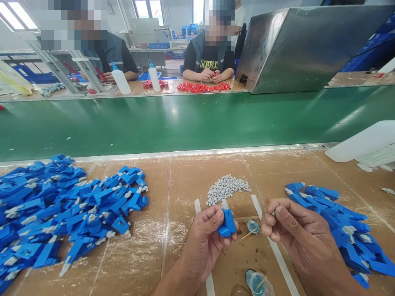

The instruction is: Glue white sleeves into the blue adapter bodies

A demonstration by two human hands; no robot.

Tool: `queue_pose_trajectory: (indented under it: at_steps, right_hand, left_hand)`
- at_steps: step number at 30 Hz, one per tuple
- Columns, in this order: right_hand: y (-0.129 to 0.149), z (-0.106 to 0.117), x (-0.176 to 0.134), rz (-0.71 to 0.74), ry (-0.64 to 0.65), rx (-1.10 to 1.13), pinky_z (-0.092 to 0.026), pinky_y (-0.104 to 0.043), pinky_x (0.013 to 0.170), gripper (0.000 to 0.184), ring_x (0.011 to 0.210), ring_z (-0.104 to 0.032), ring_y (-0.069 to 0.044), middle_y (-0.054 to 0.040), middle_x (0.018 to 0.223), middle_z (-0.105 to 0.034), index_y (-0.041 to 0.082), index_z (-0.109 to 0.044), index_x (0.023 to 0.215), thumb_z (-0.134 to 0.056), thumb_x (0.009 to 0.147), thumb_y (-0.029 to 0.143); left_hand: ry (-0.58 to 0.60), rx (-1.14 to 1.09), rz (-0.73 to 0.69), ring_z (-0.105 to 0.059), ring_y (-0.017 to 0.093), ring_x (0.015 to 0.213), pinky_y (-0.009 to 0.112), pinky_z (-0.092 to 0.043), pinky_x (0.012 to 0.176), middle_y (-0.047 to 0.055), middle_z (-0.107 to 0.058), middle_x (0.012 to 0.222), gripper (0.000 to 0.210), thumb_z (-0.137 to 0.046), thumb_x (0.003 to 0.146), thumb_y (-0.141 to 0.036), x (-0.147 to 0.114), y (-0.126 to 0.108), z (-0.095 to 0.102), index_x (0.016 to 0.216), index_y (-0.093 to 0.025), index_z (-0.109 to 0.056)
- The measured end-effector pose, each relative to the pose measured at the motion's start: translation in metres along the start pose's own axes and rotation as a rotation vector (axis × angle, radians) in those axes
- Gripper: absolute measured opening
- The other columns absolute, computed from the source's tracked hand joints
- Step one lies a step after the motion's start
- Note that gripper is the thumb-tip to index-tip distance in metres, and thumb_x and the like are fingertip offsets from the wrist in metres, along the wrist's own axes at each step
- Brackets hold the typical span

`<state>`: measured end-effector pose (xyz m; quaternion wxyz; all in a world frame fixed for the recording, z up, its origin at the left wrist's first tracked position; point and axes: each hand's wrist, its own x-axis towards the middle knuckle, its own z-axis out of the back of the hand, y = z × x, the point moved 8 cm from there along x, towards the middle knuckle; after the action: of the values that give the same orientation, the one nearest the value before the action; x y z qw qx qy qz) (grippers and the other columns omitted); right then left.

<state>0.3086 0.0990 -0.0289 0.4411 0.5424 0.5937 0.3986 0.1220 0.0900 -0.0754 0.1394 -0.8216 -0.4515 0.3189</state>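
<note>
The left hand (pixel 208 232) holds a bright blue, blocky plastic part (pixel 227 224) with a pale tip on top, over the surface (pixel 148 255), well away from its far edge. The right hand (pixel 299 230) pinches a tiny grey piece (pixel 273 213).

The brown tabletop (pixel 148 255) has a big blue pile (pixel 89 213) toward its left edge and a smaller blue pile (pixel 339 220) toward the right. Gray bits (pixel 226 187) lie between them. A white bottle (pixel 370 142) is toward the far right corner, a little cup (pixel 257 283) toward the near edge.
</note>
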Motion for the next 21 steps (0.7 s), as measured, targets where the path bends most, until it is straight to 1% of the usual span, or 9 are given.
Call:
queue_pose_trajectory:
  at_steps: [3, 5, 9, 12, 14, 16, 18, 20, 21]
  right_hand:
    - [0.005, -0.011, 0.002, -0.001, 0.038, -0.018, -0.061, -0.021, 0.056, 0.029, 0.064, -0.076, -0.017, -0.0055, 0.075, -0.079, 0.020, -0.086, 0.084, -0.092, 0.095, 0.047]
    - [0.006, -0.016, 0.004, -0.018, 0.051, -0.021, -0.060, -0.020, 0.054, 0.032, 0.060, -0.074, -0.015, -0.0055, 0.071, -0.078, 0.019, -0.084, 0.081, -0.095, 0.091, 0.048]
    - [0.007, -0.017, 0.009, -0.049, 0.048, -0.012, -0.053, -0.019, 0.045, 0.047, 0.048, -0.068, -0.013, -0.0029, 0.062, -0.074, 0.018, -0.078, 0.073, -0.098, 0.083, 0.059]
    - [0.005, -0.019, 0.010, -0.090, 0.085, -0.004, -0.053, -0.019, 0.045, 0.051, 0.048, -0.069, -0.013, -0.0023, 0.062, -0.073, 0.017, -0.077, 0.074, -0.099, 0.079, 0.063]
    - [0.005, -0.023, 0.008, -0.121, 0.130, 0.007, -0.056, -0.019, 0.049, 0.047, 0.053, -0.074, -0.014, -0.0038, 0.067, -0.076, 0.016, -0.078, 0.078, -0.099, 0.082, 0.058]
    - [0.004, -0.029, 0.004, -0.163, 0.180, -0.001, -0.059, -0.019, 0.055, 0.039, 0.060, -0.077, -0.014, -0.0058, 0.074, -0.080, 0.016, -0.081, 0.083, -0.097, 0.088, 0.050]
    - [0.003, -0.037, -0.002, -0.203, 0.222, -0.058, -0.061, -0.020, 0.064, 0.032, 0.068, -0.078, -0.014, -0.0061, 0.078, -0.082, 0.017, -0.081, 0.087, -0.093, 0.095, 0.046]
    - [0.004, -0.045, -0.007, -0.214, 0.222, -0.142, -0.061, -0.021, 0.068, 0.033, 0.071, -0.076, -0.014, -0.0050, 0.077, -0.081, 0.018, -0.081, 0.090, -0.088, 0.099, 0.050]
    - [0.005, -0.048, -0.008, -0.206, 0.201, -0.178, -0.060, -0.022, 0.067, 0.036, 0.071, -0.074, -0.015, -0.0042, 0.076, -0.079, 0.019, -0.081, 0.090, -0.086, 0.099, 0.053]
  left_hand:
    - [-0.007, -0.002, 0.003, -0.071, 0.010, 0.062, 0.013, -0.050, 0.053, 0.008, -0.079, 0.080, 0.050, -0.104, 0.074, -0.050, -0.001, -0.001, -0.001, 0.086, -0.011, -0.075]
    - [-0.015, -0.006, 0.009, -0.071, 0.010, 0.063, 0.013, -0.050, 0.053, 0.008, -0.079, 0.080, 0.048, -0.104, 0.075, -0.048, -0.003, -0.002, -0.001, 0.088, -0.011, -0.076]
    - [-0.020, -0.004, 0.028, -0.071, 0.010, 0.068, 0.013, -0.052, 0.058, 0.007, -0.078, 0.085, 0.042, -0.102, 0.081, -0.043, -0.005, -0.005, 0.006, 0.098, -0.011, -0.080]
    - [-0.001, 0.030, 0.035, -0.071, 0.011, 0.072, 0.015, -0.053, 0.061, 0.008, -0.079, 0.090, 0.042, -0.099, 0.085, -0.045, -0.005, -0.004, 0.009, 0.104, -0.012, -0.082]
    - [0.014, 0.068, 0.013, -0.070, 0.011, 0.072, 0.016, -0.053, 0.062, 0.007, -0.077, 0.089, 0.040, -0.097, 0.087, -0.046, -0.006, -0.003, 0.008, 0.103, -0.012, -0.082]
    - [0.036, 0.110, -0.024, -0.067, 0.011, 0.070, 0.018, -0.053, 0.063, 0.006, -0.075, 0.085, 0.040, -0.095, 0.089, -0.048, -0.006, -0.001, 0.005, 0.102, -0.013, -0.081]
    - [0.060, 0.139, -0.061, -0.065, 0.011, 0.069, 0.019, -0.053, 0.063, 0.005, -0.073, 0.082, 0.043, -0.095, 0.088, -0.052, -0.006, 0.001, 0.001, 0.104, -0.014, -0.082]
    - [0.085, 0.142, -0.098, -0.064, 0.011, 0.068, 0.020, -0.053, 0.063, 0.004, -0.071, 0.081, 0.046, -0.096, 0.085, -0.055, -0.006, 0.001, -0.003, 0.104, -0.015, -0.082]
    - [0.099, 0.137, -0.116, -0.064, 0.011, 0.068, 0.020, -0.053, 0.063, 0.003, -0.070, 0.081, 0.047, -0.096, 0.085, -0.056, -0.005, 0.001, -0.006, 0.103, -0.015, -0.083]
